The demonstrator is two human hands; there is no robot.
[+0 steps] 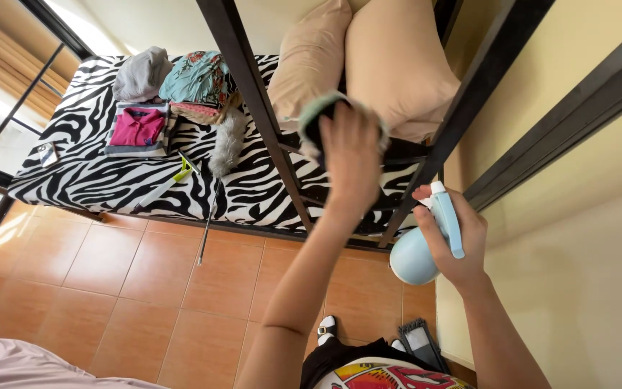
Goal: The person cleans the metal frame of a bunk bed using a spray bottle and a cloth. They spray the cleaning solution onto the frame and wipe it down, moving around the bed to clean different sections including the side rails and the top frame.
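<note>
Now | left hand (352, 155) clamped on dark round cloth (316, 119), pressing black metal bedpost (253, 94) | right hand (458, 234) gripping pale-blue plastic spray bottle (420, 248), lower right.

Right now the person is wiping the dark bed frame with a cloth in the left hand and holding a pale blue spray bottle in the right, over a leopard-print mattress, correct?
Not quite: the head view shows the mattress is zebra-striped, black and white. The left hand does press a cloth to the dark bed frame, and the right hand holds the pale blue spray bottle.
</note>
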